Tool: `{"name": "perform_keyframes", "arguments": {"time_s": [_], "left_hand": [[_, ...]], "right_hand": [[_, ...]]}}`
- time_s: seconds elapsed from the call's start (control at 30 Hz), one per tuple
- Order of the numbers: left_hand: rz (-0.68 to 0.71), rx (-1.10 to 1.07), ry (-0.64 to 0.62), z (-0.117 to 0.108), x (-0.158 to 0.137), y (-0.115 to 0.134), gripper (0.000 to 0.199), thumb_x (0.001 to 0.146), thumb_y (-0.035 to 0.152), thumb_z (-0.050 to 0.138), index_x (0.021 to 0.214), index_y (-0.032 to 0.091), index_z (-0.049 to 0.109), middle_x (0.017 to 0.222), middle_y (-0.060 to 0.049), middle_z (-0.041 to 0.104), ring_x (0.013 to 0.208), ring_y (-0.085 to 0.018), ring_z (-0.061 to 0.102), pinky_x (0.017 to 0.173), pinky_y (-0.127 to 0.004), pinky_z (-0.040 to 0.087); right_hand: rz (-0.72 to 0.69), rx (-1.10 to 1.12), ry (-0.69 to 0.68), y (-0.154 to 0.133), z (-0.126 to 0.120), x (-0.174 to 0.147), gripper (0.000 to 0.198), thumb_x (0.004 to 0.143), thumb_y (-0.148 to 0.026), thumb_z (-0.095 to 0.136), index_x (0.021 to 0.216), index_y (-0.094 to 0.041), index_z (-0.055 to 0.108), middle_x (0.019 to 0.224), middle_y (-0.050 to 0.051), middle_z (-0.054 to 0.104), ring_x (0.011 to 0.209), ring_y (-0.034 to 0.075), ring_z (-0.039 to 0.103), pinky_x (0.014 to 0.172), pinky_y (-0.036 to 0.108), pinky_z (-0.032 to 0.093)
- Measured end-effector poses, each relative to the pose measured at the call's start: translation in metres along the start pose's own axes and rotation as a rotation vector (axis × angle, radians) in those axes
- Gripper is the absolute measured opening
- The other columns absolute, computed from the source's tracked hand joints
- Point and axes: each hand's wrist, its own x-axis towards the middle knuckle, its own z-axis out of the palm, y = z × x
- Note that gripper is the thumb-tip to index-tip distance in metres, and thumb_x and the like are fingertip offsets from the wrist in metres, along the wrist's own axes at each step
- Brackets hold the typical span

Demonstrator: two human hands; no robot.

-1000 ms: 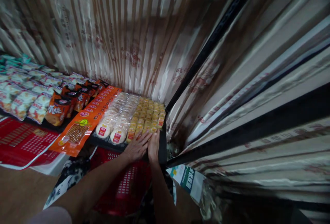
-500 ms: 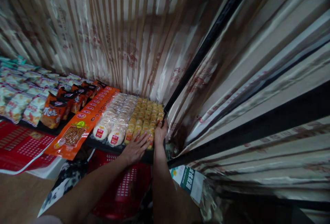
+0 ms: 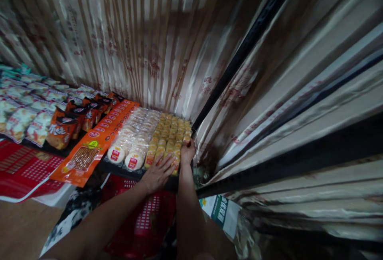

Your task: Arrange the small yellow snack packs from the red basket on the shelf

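Note:
My left hand point(image 3: 158, 175) lies with its fingers spread over the front of several rows of small yellow wrapped snack packs point(image 3: 170, 132). At the right end of those rows, my right hand point(image 3: 187, 153) presses in with its fingers curled. Whether it grips a pack is hidden in the dim light. Left of the yellow packs stand rows of round white crackers point(image 3: 134, 158) in clear wrap, with red labels on the front ones. All of these sit on a dark shelf point(image 3: 122, 169).
An orange hanging snack pack point(image 3: 86, 154) lies across the shelf, beside orange-black bags point(image 3: 61, 128) and white snack bags point(image 3: 38, 126). Red perforated baskets point(image 3: 146, 212) stand below. A dark pole point(image 3: 233, 64) slants past pleated curtains point(image 3: 167, 32). A printed plastic bag point(image 3: 223, 216) lies low right.
Both hands stay at the yellow packs. My right hand has shifted very slightly, and the view has moved a little.

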Motion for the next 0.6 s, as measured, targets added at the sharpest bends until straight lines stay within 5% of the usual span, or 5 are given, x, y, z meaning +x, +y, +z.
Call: {"name": "perform_keyframes", "arguments": {"time_s": [0.6], "left_hand": [[-0.023,-0.021,0.031,0.006,-0.002,0.0,0.054,0.087,0.026,0.045,0.14,0.023,0.033,0.152,-0.005,0.025,0.142,-0.023,0.013,0.114,-0.048,0.01]], "right_hand": [[0.006,0.068,0.063,0.011,0.0,-0.003,0.035,0.072,-0.036,0.05,0.098,-0.014,0.061,0.096,0.01,0.066,0.086,0.021,0.058,0.084,0.034,0.043]]}}
